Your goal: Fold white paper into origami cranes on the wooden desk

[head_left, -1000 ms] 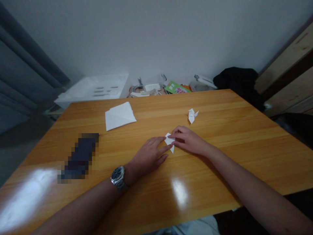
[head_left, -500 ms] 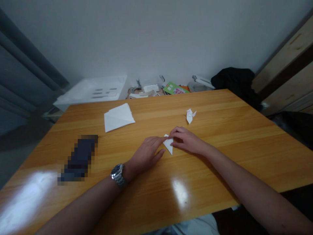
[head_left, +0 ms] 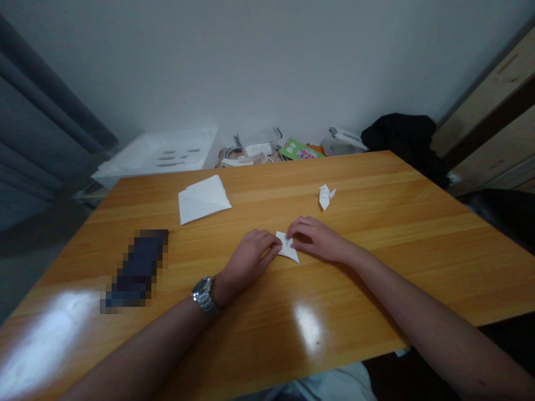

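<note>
Left fingers [head_left: 271,240] moved together, pinching folded white paper [head_left: 288,252], sharp-cornered; right fingers [head_left: 304,246] touching its edge, grip unclear.

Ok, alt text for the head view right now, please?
The left hand and right hand touch a small folded white paper on a wooden table. A folded paper figure lies beyond; white sheets lie farther left.

Folded wht paper [head_left: 287,252], sharp-cornered, on tbl [head_left: 263,207]

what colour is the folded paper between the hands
White: the folded paper between the left hand and right hand shows best in the head view.
</note>
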`<move>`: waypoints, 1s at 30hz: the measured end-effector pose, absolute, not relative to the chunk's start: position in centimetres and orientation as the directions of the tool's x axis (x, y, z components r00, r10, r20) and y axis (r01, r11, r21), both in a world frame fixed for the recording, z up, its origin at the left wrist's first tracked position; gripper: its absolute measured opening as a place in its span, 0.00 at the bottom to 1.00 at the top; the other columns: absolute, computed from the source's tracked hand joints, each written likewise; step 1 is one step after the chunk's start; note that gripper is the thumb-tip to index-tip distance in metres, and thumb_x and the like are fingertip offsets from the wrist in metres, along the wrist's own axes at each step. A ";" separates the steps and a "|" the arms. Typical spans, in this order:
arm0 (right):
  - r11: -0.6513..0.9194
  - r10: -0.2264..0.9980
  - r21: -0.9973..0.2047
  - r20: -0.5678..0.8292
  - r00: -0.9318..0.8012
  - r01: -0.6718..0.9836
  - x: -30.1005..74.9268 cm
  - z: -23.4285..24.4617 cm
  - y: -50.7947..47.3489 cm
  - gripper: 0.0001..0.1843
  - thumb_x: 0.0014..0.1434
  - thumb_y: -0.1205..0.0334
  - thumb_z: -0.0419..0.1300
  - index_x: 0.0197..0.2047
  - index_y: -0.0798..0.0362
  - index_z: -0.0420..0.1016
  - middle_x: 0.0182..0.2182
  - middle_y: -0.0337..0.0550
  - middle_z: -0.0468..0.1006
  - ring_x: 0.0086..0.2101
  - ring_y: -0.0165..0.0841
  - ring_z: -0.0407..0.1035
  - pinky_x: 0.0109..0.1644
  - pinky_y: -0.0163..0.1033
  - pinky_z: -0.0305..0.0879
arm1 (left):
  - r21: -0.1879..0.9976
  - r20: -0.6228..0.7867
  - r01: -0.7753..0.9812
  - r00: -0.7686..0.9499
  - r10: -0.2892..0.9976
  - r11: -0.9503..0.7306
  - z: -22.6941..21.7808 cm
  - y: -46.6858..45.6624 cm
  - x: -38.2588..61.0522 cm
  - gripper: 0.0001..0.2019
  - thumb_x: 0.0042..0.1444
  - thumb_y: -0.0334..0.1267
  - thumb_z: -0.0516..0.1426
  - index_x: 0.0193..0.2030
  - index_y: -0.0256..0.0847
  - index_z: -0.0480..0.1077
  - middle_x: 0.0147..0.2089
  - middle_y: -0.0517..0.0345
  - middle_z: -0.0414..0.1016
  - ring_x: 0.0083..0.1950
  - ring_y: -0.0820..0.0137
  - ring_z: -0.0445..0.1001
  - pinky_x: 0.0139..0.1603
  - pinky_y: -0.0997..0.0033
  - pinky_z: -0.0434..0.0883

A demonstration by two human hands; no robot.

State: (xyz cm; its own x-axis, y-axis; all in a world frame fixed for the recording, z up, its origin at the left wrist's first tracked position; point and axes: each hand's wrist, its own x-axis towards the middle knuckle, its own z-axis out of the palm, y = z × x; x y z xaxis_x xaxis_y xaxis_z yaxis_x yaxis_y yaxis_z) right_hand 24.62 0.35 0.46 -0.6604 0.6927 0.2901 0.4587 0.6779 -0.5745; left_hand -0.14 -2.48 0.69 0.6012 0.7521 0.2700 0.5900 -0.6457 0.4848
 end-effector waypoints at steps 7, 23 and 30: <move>0.669 0.701 -0.579 0.282 -0.655 0.467 24.6 0.9 0.2 0.05 0.66 0.62 0.61 0.44 0.52 0.75 0.42 0.47 0.78 0.45 0.38 0.70 0.52 0.44 0.66 | 0.431 0.292 0.639 0.569 0.768 -0.637 0.0 -2.8 -0.3 0.16 0.64 0.36 0.59 0.58 0.40 0.71 0.53 0.50 0.71 0.54 0.60 0.69 0.58 0.57 0.70; 0.646 0.725 -0.609 0.303 -0.618 0.460 24.9 0.2 0.3 0.02 0.62 0.64 0.65 0.38 0.52 0.76 0.41 0.46 0.75 0.43 0.37 0.70 0.48 0.42 0.67 | 0.367 0.317 0.658 0.576 0.754 -0.657 -0.6 -2.7 -0.6 0.18 0.66 0.36 0.56 0.62 0.41 0.70 0.60 0.46 0.69 0.61 0.58 0.68 0.65 0.53 0.69; 0.670 0.672 -0.636 0.302 -0.676 0.381 24.4 0.3 -0.2 0.05 0.67 0.67 0.59 0.41 0.51 0.77 0.42 0.46 0.75 0.43 0.35 0.71 0.48 0.40 0.69 | 0.416 0.281 0.599 0.631 0.723 -0.685 0.0 -2.8 -0.4 0.15 0.71 0.37 0.50 0.59 0.40 0.71 0.57 0.49 0.74 0.58 0.63 0.72 0.61 0.60 0.72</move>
State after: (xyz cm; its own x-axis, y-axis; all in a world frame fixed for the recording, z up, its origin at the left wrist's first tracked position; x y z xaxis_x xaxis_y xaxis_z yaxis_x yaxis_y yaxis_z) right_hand 24.41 -0.22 0.33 -0.6765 0.6717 0.3020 0.3815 0.6703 -0.6365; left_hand -0.37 -2.84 -0.02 0.6311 0.7229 0.2814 0.5986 -0.6846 0.4161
